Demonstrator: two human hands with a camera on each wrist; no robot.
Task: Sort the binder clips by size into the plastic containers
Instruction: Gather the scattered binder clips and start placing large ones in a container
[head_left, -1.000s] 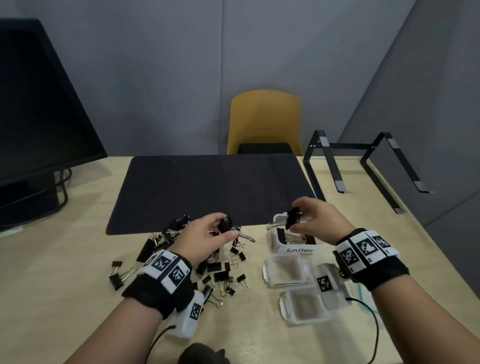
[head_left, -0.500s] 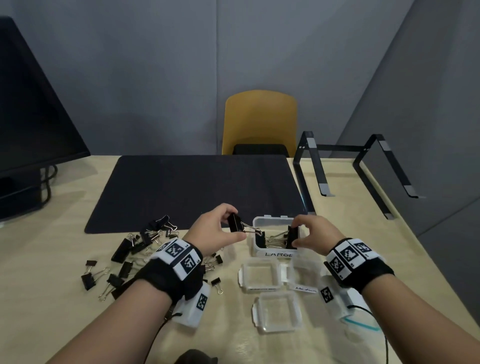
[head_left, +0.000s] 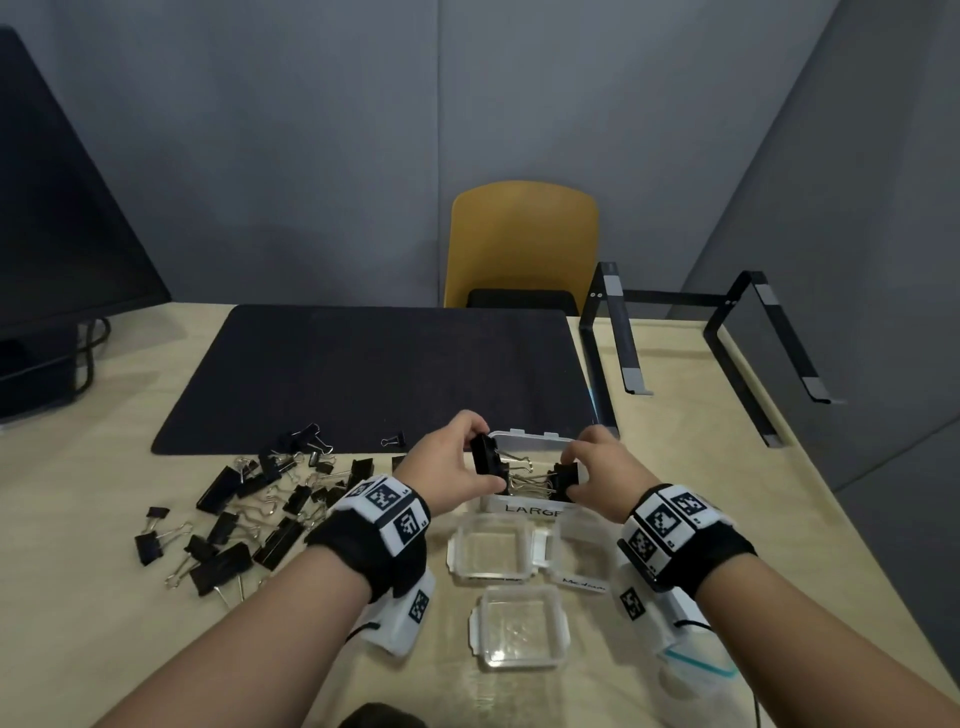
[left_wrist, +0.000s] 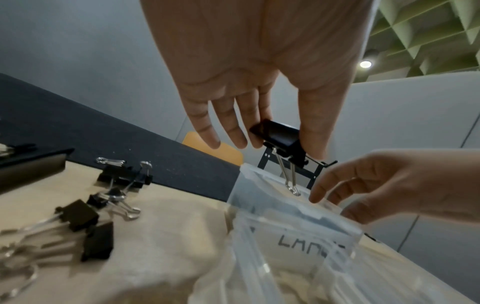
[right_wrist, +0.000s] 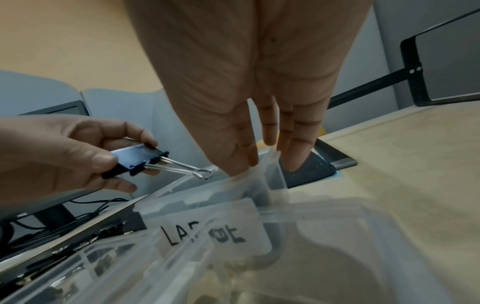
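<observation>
My left hand (head_left: 487, 456) pinches a large black binder clip (head_left: 483, 462) just over the left edge of the clear container labelled LARGE (head_left: 530, 512). In the left wrist view the clip (left_wrist: 280, 136) hangs with its silver handles pointing down to the rim. My right hand (head_left: 576, 467) is at the container's right side, fingertips at another large clip (head_left: 563, 475) lying inside. In the right wrist view its fingers (right_wrist: 296, 156) are straight at the container's corner (right_wrist: 270, 164), with no clip between them. A pile of mixed black clips (head_left: 249, 509) lies to the left.
Two clear containers (head_left: 457, 551) (head_left: 475, 623) stand nearer me with nothing in them; a third, with a handwritten label, is half hidden by my right wrist. A small clip (head_left: 393, 440) lies on the dark mat (head_left: 374, 374). Monitor (head_left: 62, 218) left, black stand (head_left: 618, 338) right, yellow chair (head_left: 522, 244) behind.
My left hand carried its clip from above the pile rightward to the LARGE container's edge. My right hand lowered its clip into that container.
</observation>
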